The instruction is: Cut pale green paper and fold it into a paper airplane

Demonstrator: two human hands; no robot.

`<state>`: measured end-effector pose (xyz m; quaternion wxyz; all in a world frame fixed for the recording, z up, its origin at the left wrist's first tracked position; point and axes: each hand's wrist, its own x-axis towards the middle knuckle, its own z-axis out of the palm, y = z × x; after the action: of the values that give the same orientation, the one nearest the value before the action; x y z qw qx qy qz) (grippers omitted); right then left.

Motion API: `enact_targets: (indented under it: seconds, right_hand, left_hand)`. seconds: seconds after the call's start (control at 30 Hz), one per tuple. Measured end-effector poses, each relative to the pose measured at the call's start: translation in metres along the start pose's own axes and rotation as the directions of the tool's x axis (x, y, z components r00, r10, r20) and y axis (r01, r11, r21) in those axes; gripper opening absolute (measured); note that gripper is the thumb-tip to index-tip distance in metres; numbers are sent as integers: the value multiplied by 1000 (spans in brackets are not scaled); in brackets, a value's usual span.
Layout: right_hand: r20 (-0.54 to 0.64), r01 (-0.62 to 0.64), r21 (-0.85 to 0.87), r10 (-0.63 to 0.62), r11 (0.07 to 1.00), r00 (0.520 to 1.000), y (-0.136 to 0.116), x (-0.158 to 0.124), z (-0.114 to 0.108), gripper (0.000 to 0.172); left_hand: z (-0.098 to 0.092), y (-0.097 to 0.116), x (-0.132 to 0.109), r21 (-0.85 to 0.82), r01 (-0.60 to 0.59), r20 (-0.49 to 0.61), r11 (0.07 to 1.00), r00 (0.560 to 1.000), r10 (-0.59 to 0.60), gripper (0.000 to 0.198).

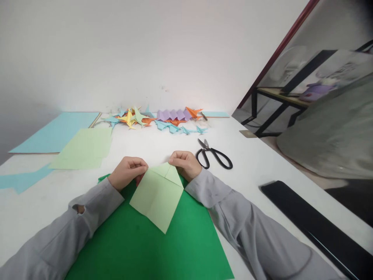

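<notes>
Both my hands hold a pale green sheet of paper [157,198] by its far edge, above a dark green sheet [145,249] on the table. Part of the paper's far side is folded over, with crease lines across the flap. My left hand [128,171] pinches the far left corner between thumb and fingers. At the top of the flap, my right hand [185,165] pinches the edge, its other fingers curled. The paper's near corner points toward me.
Black-handled scissors [214,154] lie right of my right hand. Folded paper figures [131,117] line the wall. At left are pale green sheets [83,149], a blue sheet [55,132] and a blue scrap [25,179]. A long black object [314,229] lies at right.
</notes>
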<state>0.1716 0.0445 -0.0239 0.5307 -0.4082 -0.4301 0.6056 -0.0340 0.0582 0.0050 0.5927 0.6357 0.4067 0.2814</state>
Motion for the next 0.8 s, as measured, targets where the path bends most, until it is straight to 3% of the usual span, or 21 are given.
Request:
enact_targets:
  seconds: [0.1, 0.17, 0.27, 0.4, 0.8]
  right_hand:
    - [33, 2, -12, -1, 1000, 999, -1, -1, 0, 23]
    - [102, 3, -86, 5, 996, 995, -2, -3, 2, 25]
    - [201, 2, -223, 44, 975, 979, -5, -8, 8, 27]
    - [252, -9, -293, 87, 956, 964, -8, -12, 13, 29]
    - [393, 83, -427, 103, 900, 914, -10, -11, 6, 20]
  left_hand:
    - [6, 2, 0, -51, -13, -22, 999, 1000, 12, 20]
    - [13, 4, -1, 14, -72, -19, 997, 997, 72, 21]
    - [24, 4, -1, 117, -130, 81, 985, 989, 121, 24]
    - [29, -1, -1, 141, -128, 185, 982, 977, 101, 25]
    - [27, 2, 0, 137, -50, 256, 989, 967, 13, 19]
